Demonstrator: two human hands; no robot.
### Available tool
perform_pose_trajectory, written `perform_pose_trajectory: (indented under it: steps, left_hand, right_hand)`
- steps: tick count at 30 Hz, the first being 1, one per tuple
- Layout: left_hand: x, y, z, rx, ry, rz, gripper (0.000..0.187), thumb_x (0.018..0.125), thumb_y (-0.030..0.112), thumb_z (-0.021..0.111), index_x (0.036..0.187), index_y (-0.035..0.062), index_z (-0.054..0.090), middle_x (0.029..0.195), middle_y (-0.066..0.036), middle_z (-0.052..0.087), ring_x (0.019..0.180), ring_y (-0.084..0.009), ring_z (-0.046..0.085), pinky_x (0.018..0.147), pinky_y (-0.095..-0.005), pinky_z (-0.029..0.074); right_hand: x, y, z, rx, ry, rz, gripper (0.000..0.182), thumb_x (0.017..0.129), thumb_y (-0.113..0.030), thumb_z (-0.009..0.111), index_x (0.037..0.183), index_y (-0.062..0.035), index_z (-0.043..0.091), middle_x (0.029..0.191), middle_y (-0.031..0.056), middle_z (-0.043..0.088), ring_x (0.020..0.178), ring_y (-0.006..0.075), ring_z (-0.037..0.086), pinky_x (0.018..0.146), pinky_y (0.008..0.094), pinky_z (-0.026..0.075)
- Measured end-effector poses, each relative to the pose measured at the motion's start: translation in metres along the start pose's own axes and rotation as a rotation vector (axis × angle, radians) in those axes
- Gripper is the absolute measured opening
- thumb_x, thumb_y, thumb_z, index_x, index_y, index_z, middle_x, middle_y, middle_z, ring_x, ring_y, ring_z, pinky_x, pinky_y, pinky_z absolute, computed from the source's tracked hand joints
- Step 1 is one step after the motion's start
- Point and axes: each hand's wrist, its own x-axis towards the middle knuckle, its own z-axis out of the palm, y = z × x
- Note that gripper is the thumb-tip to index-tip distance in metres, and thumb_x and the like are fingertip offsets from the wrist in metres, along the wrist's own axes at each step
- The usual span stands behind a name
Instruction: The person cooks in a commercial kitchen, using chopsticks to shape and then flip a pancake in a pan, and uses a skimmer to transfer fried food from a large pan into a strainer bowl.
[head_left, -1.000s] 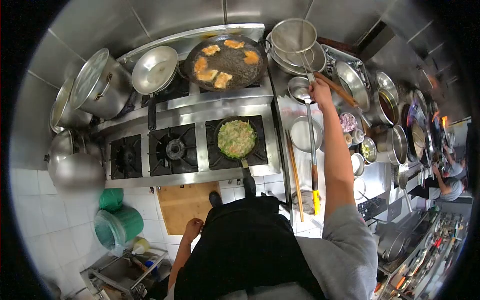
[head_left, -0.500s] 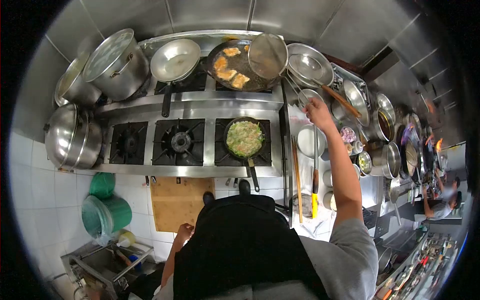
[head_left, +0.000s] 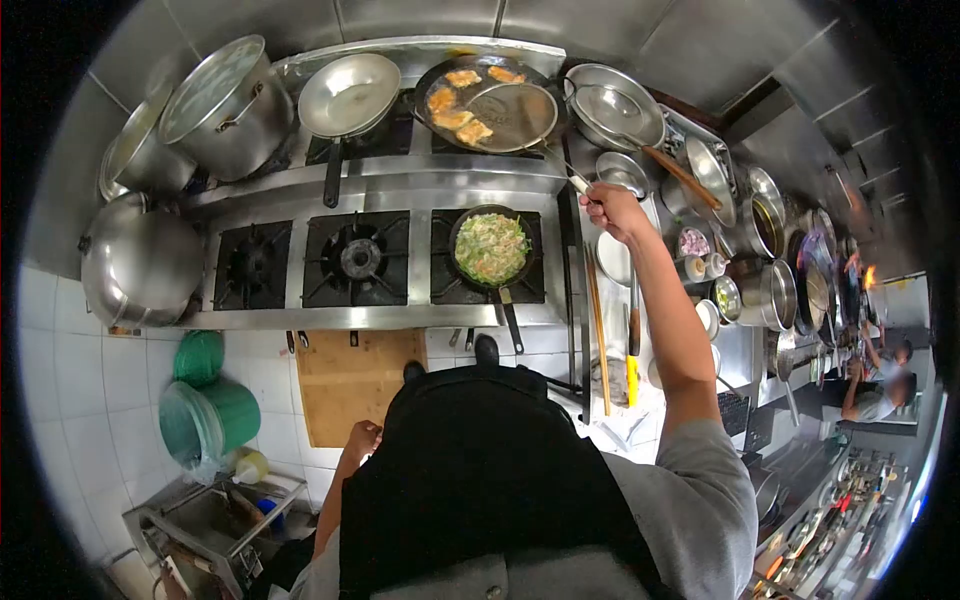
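Note:
My right hand (head_left: 612,208) grips the pale handle of a round wire-mesh skimmer (head_left: 512,118). The mesh lies down in the wide dark frying pan (head_left: 432,76), beside several golden fried pieces (head_left: 452,120) in oil. My left hand (head_left: 365,437) hangs low by my apron, fingers curled, with nothing visible in it. On the front right burner sits a small frying pan (head_left: 507,315) with a pale green vegetable mixture (head_left: 490,248). Long wooden chopsticks (head_left: 597,330) and a yellow-handled tool (head_left: 632,370) lie on the counter below my right forearm.
An upturned-looking light pan (head_left: 350,95) stands at the back middle, near a large stockpot (head_left: 222,115). A domed metal pot (head_left: 140,262) is at far left. Right of the stove are a wooden-handled ladle (head_left: 682,178) and bowls (head_left: 622,172). A person (head_left: 880,395) works far right.
The skimmer has gone from above the pan down into it, its mesh now flat in the oil. My right hand has shifted slightly left. The view has tilted a little.

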Motion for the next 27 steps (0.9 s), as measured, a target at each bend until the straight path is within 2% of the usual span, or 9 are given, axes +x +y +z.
perform_pose_trajectory:
  steps: [5,9,15,19,20,21,23,24,27]
  left_hand:
    - [0.017,-0.031,-0.008,-0.447,0.002,-0.258,0.011,0.086,0.006,0.054,0.075,0.0047,0.055,0.059,-0.006,0.053,0.045,-0.0143,0.048,0.039,-0.029,0.035]
    - [-0.011,0.024,-0.013,-0.139,0.093,-0.233,0.012,0.085,0.01,0.056,0.073,0.0054,0.055,0.059,-0.008,0.055,0.048,-0.0176,0.051,0.044,-0.0313,0.04]
    - [0.015,-0.022,-0.014,0.204,0.021,0.355,0.017,0.081,0.013,0.059,0.081,-0.0035,0.062,0.072,-0.015,0.065,0.067,-0.0263,0.062,0.062,-0.036,0.047]
    - [0.005,0.007,-0.017,0.175,0.055,0.029,0.022,0.081,0.015,0.061,0.087,-0.0065,0.063,0.077,-0.019,0.066,0.072,-0.0282,0.064,0.064,-0.0365,0.048]
    - [0.006,0.009,-0.018,0.177,0.04,-0.023,0.023,0.08,0.016,0.061,0.086,-0.0057,0.063,0.076,-0.019,0.065,0.073,-0.0285,0.064,0.064,-0.0366,0.048]
    - [0.013,-0.004,-0.018,0.178,0.04,-0.018,0.023,0.08,0.016,0.061,0.086,-0.0057,0.063,0.076,-0.019,0.065,0.073,-0.0285,0.064,0.064,-0.0366,0.048]
    - [0.027,-0.031,-0.017,0.269,0.064,0.37,0.02,0.082,0.015,0.059,0.085,-0.004,0.063,0.074,-0.017,0.064,0.072,-0.0251,0.063,0.065,-0.035,0.047]
    - [0.027,-0.03,-0.017,0.267,0.065,0.371,0.02,0.082,0.015,0.059,0.085,-0.004,0.063,0.074,-0.017,0.064,0.072,-0.0251,0.063,0.065,-0.035,0.047]
    - [0.007,-0.002,-0.019,0.483,0.048,0.337,0.016,0.084,0.011,0.054,0.084,-0.0021,0.062,0.074,-0.017,0.062,0.071,-0.0223,0.062,0.065,-0.0326,0.046]
  right_hand:
    - [-0.007,0.002,-0.003,0.116,-0.001,0.028,0.005,0.086,-0.001,0.044,0.087,-0.0002,0.049,0.078,0.007,0.055,0.05,0.0066,0.039,0.039,0.0208,0.029]
    - [-0.01,0.001,-0.013,0.1,0.033,0.018,0.005,0.087,-0.002,0.045,0.088,-0.0003,0.049,0.079,0.0065,0.055,0.05,0.0065,0.039,0.039,0.021,0.03]
    - [-0.016,-0.006,-0.016,-0.055,0.127,-0.086,0.008,0.087,-0.004,0.045,0.09,0.0003,0.052,0.076,0.0064,0.056,0.05,0.0085,0.043,0.04,0.0225,0.032]
    - [-0.018,-0.004,-0.001,-0.504,0.277,-0.245,0.013,0.087,-0.009,0.048,0.091,0.0014,0.055,0.073,0.0076,0.062,0.054,0.01,0.051,0.044,0.0244,0.038]
    - [-0.011,0.003,-0.001,-0.622,0.357,-0.288,0.016,0.086,-0.012,0.05,0.091,0.0018,0.058,0.074,0.0134,0.065,0.059,0.0195,0.061,0.05,0.0331,0.046]
    - [-0.006,0.011,-0.001,-0.622,0.36,-0.291,0.016,0.086,-0.012,0.05,0.091,0.0018,0.058,0.074,0.0134,0.065,0.059,0.0195,0.061,0.05,0.0331,0.046]
    - [-0.005,0.021,0.004,-1.031,0.452,-0.547,0.019,0.089,-0.014,0.048,0.091,0.0024,0.056,0.075,0.0166,0.066,0.066,0.0267,0.066,0.059,0.0381,0.049]
    - [-0.008,0.022,0.009,-1.159,0.49,-0.525,0.021,0.09,-0.014,0.048,0.097,0.0032,0.056,0.077,0.0216,0.065,0.078,0.0366,0.066,0.07,0.044,0.049]
    - [-0.012,0.032,0.02,-1.167,0.522,-0.636,0.019,0.088,-0.012,0.05,0.097,0.0022,0.057,0.076,0.03,0.061,0.078,0.0482,0.059,0.071,0.0536,0.047]
